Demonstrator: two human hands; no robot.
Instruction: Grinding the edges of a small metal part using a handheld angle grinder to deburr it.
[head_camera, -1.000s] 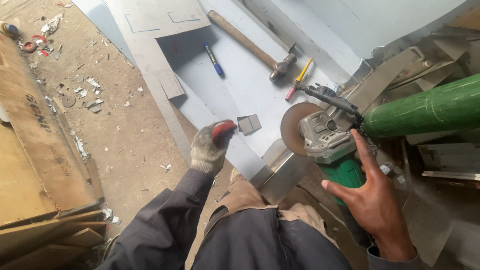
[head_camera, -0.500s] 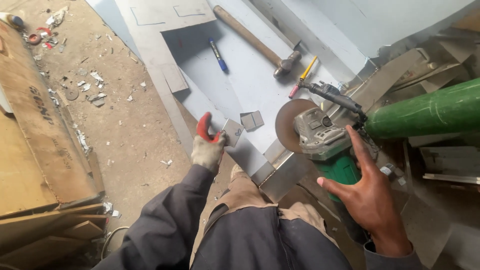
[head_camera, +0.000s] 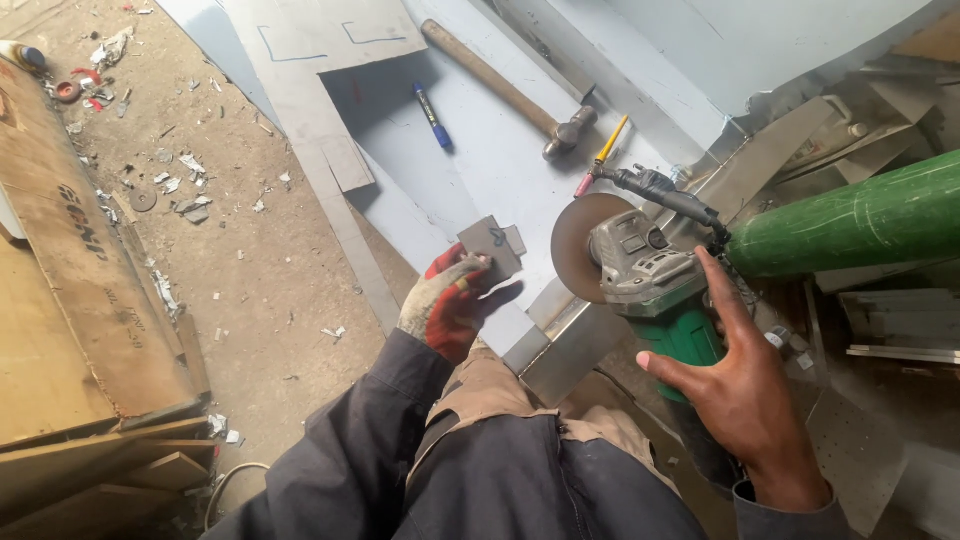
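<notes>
Gloved left hand (head_camera: 450, 305) grip pinches a small metal piece (head_camera: 490, 246); bare right hand (head_camera: 745, 395) open beside the angle grinder (head_camera: 650, 275).

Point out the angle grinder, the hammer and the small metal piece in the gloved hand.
angle grinder (head_camera: 640, 262): head view, on its grey gear housing.
hammer (head_camera: 487, 77): head view, on the wooden handle.
small metal piece (head_camera: 491, 246): head view, on its flat grey face.
</notes>
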